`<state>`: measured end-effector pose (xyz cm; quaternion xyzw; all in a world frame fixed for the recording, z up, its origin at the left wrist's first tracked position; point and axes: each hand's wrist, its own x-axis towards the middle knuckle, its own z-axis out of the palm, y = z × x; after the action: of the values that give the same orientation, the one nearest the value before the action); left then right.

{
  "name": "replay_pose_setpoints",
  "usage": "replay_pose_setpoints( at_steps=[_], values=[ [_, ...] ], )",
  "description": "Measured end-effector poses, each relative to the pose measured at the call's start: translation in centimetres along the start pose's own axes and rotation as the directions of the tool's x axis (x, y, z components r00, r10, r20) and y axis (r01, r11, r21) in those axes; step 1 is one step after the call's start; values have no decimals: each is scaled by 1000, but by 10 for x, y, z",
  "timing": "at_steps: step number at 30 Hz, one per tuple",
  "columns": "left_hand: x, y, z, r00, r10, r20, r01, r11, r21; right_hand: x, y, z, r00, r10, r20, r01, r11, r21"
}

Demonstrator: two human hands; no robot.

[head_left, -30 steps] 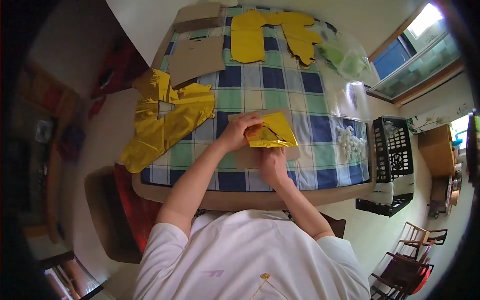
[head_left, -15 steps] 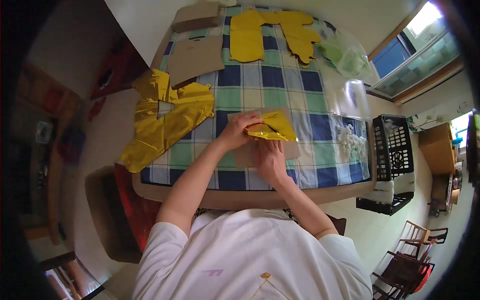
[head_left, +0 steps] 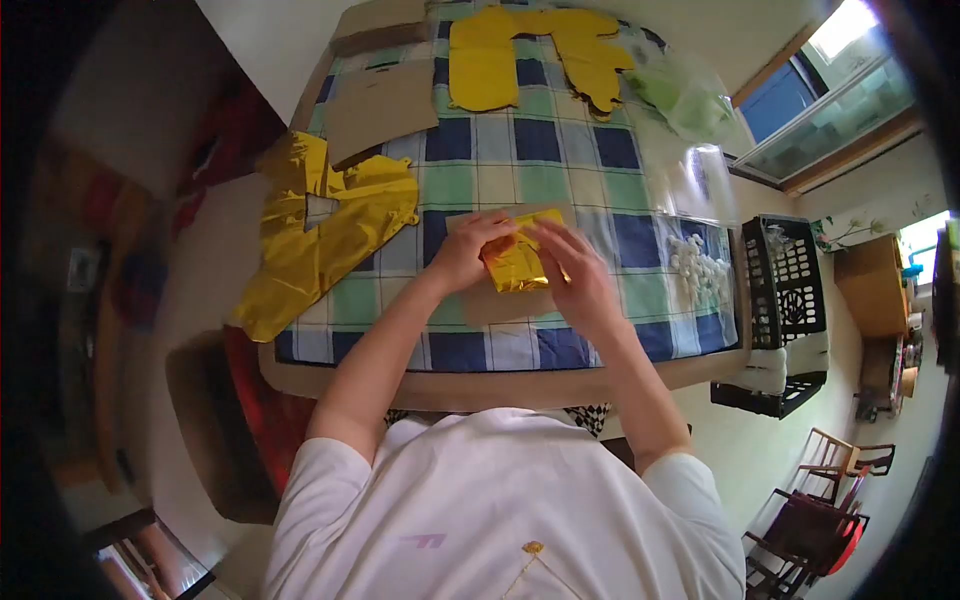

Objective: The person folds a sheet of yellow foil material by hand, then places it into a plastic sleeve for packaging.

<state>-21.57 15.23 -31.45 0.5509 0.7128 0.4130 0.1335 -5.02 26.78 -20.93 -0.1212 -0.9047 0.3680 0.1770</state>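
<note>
A folded gold foil balloon lies on a sheet of brown cardboard in front of me. My left hand has its fingers closed over the balloon's left edge. At the right edge, my right hand grips the foil with bent fingers, slightly smeared by motion. To the left, a flat gold foil balloon with a hole through it hangs over the table edge. Farther off lie more flat gold foil balloon shapes.
A checked cloth covers the table. Cardboard pieces lie at the back left. On the right are clear plastic bags and a heap of small white pieces. A black crate stands beyond the right edge.
My right hand has moved from below the foil to its right side. The foil is now a smaller, more upright rectangle, its right part folded in. The view has shifted slightly.
</note>
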Motion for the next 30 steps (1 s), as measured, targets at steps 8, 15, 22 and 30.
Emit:
replay_pose_setpoints(
  at_steps=[8,15,22,30],
  values=[
    [-30,15,-8,991,114,-75,-96,974,206,15,88,69,982,-184,28,180,901,-394],
    [-66,23,-14,999,3,-48,11,951,308,3,79,78,992,-97,-79,47,873,-485],
    [-16,36,40,971,-15,-237,93,943,320,1,74,76,992,-117,-49,87,906,-414],
    [-25,43,47,964,-209,-163,265,799,540,-6,95,45,988,-87,125,139,853,-502]
  ],
)
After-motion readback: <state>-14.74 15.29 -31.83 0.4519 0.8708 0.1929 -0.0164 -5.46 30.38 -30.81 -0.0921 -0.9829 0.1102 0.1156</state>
